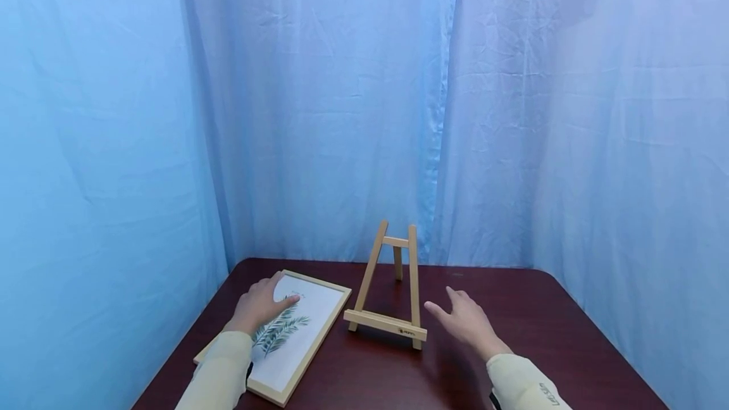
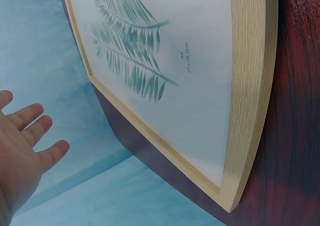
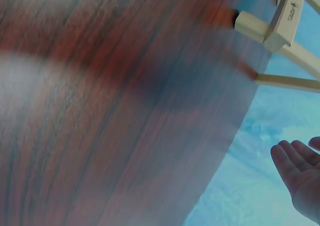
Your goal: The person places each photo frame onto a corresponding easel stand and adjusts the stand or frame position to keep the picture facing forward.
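Observation:
A picture frame [image 1: 329, 328] with a pale wooden border and a green leaf print lies flat at the left of the table. Over its upper left part hovers my left hand [image 1: 259, 305], fingers spread and holding nothing; the left wrist view shows that hand [image 2: 25, 151] apart from the frame's border [image 2: 250, 85]. A small wooden easel [image 1: 387, 323] stands upright at the middle, its front ledge facing me. To the right of the easel my right hand [image 1: 464, 321] is held in the air, fingers extended and empty. Part of the frame is hidden behind my left forearm.
The dark red wooden table [image 1: 512, 302] has rounded far corners. Light blue curtains [image 1: 330, 112] hang close behind it and along both sides. In the right wrist view, the easel's foot [image 3: 250, 26] rests on the glossy tabletop [image 3: 125, 136].

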`<action>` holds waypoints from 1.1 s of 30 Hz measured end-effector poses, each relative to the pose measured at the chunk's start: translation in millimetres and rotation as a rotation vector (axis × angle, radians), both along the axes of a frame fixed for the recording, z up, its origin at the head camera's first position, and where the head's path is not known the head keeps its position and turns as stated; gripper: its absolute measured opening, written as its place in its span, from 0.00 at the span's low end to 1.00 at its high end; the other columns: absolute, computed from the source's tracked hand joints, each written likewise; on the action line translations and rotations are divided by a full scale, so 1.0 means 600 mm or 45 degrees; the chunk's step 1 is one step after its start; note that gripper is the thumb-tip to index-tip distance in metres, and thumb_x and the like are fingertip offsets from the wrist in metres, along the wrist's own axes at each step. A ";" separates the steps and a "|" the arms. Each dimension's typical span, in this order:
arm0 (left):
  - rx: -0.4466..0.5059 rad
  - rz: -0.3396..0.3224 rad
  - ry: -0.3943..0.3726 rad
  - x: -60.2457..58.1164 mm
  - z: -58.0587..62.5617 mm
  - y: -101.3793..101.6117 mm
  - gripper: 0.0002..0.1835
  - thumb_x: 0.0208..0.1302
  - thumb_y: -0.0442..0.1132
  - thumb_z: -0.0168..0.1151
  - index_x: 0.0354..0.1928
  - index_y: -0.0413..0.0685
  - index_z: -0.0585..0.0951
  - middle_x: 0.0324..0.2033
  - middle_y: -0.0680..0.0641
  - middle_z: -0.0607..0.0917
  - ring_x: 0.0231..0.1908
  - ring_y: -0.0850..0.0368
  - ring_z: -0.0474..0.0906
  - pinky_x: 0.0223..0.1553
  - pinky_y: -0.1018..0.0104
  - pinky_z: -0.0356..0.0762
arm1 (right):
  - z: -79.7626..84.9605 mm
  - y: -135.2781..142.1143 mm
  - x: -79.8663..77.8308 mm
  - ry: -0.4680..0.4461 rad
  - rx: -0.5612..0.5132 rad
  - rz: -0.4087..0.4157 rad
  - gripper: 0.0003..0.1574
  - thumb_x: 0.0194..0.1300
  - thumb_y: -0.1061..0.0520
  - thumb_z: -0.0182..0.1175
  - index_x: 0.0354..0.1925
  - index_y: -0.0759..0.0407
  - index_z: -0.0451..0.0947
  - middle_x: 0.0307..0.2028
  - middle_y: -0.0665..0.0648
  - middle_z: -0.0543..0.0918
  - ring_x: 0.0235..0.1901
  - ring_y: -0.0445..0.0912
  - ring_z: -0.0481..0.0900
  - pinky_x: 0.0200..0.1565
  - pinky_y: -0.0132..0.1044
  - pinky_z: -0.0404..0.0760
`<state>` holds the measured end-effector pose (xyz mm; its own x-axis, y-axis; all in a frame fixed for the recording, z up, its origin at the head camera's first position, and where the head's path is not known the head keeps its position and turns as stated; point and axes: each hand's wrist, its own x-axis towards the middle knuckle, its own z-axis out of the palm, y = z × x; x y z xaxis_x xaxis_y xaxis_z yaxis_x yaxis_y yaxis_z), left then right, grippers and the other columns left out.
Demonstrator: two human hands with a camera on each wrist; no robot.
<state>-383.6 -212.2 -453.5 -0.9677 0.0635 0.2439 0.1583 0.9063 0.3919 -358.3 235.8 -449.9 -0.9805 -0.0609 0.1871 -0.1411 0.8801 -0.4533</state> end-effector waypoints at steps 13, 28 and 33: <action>0.088 0.028 -0.087 -0.004 -0.002 -0.018 0.56 0.60 0.71 0.57 0.75 0.34 0.57 0.68 0.26 0.64 0.66 0.27 0.60 0.61 0.32 0.62 | -0.002 -0.024 0.010 0.004 -0.117 -0.039 0.59 0.67 0.26 0.51 0.69 0.75 0.61 0.64 0.79 0.66 0.64 0.71 0.65 0.60 0.66 0.66; 0.214 0.050 -0.128 -0.004 0.003 -0.038 0.54 0.62 0.67 0.59 0.75 0.34 0.56 0.69 0.24 0.60 0.67 0.25 0.57 0.62 0.30 0.58 | -0.004 -0.070 0.023 0.072 -0.245 -0.036 0.51 0.69 0.31 0.55 0.66 0.74 0.68 0.59 0.74 0.75 0.52 0.62 0.79 0.52 0.60 0.76; 0.242 0.072 -0.150 -0.005 0.005 -0.046 0.52 0.64 0.65 0.60 0.75 0.33 0.55 0.69 0.24 0.59 0.67 0.25 0.56 0.63 0.30 0.57 | -0.005 -0.081 0.028 0.086 -0.279 -0.027 0.50 0.68 0.31 0.55 0.65 0.73 0.70 0.56 0.71 0.78 0.49 0.58 0.81 0.49 0.57 0.79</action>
